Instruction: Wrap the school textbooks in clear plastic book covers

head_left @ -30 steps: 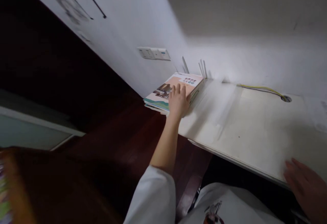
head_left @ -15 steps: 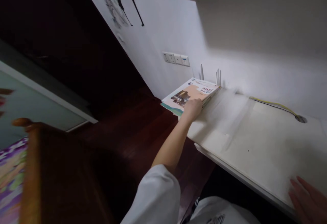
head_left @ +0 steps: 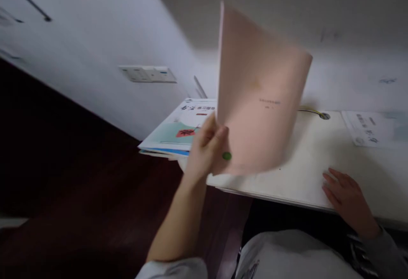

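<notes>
My left hand (head_left: 207,145) is closed on the lower left edge of a thin book (head_left: 258,96), thumb in front. The book stands nearly upright above the desk, its plain salmon-pink cover toward me, slightly blurred, with a green dot low on the left. Behind that hand lies a stack of books (head_left: 165,132), partly hidden; the top one is white and green with a red patch. My right hand (head_left: 346,196) rests on the desk (head_left: 306,177) near its front edge, fingers apart and holding nothing.
Another white and green book (head_left: 371,130) lies on the desk at the right. A yellow and black cable runs into a round cable hole (head_left: 324,116) near the wall. Wall sockets (head_left: 148,74) sit above the stack, and dark floor (head_left: 121,211) extends to the left.
The pink book has come off the stack in my left hand, raised and moved right, uncovering a white and green one. The view has swung right; more of my right hand shows.
</notes>
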`<state>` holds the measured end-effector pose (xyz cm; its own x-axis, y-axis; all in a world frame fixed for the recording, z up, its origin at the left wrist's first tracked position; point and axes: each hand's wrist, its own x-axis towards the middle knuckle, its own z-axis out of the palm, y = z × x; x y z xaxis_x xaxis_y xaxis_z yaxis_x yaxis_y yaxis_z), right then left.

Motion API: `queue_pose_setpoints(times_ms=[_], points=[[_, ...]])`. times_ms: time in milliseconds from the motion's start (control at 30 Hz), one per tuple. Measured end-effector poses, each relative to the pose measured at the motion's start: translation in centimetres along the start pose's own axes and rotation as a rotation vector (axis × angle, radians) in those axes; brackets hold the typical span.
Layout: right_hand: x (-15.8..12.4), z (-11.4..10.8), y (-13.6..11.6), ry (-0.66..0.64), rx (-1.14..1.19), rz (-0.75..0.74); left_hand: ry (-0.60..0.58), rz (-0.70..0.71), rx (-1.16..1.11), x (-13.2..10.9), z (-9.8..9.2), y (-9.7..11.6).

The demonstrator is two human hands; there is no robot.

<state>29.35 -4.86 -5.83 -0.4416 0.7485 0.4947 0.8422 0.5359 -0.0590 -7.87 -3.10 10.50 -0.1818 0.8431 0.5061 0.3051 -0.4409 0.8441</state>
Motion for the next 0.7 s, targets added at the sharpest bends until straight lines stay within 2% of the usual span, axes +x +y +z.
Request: queue_pose_setpoints(times_ms=[67, 133, 200, 267, 333, 400, 533, 700], points=[[-0.1, -0.2, 0.2, -0.024, -0.024, 0.038, -0.106, -0.299, -0.375, -1.4, 3.9, -2.6], [-0.5, -0.2, 0.6, -0.047, -0.045, 0.086, -0.204, -0.576, -0.606, -2.8, 7.1, -4.9], [-1.0, -0.1, 1.0, -0.07, -0.062, 0.124, -0.264, -0.748, -0.716, -4.0, 9.5, -6.9], [-1.5, 0.2, 1.3, -0.088, -0.072, 0.15, -0.289, -0.824, -0.732, -4.7, 10.9, -8.4], [-1.9, 0.5, 1.6, -0.099, -0.075, 0.165, -0.303, -0.822, -0.662, -4.9, 11.5, -9.6], [-2.1, 0.8, 1.8, -0.101, -0.072, 0.169, -0.31, -0.737, -0.484, -4.9, 11.3, -10.5], [-2.3, 0.9, 1.8, -0.114, -0.055, 0.169, -0.28, -0.47, 0.074, -4.7, 9.5, -11.3], [-2.2, 0.7, 1.8, -0.119, -0.029, 0.173, -0.336, -0.372, 0.555, -4.3, 6.9, -10.9]])
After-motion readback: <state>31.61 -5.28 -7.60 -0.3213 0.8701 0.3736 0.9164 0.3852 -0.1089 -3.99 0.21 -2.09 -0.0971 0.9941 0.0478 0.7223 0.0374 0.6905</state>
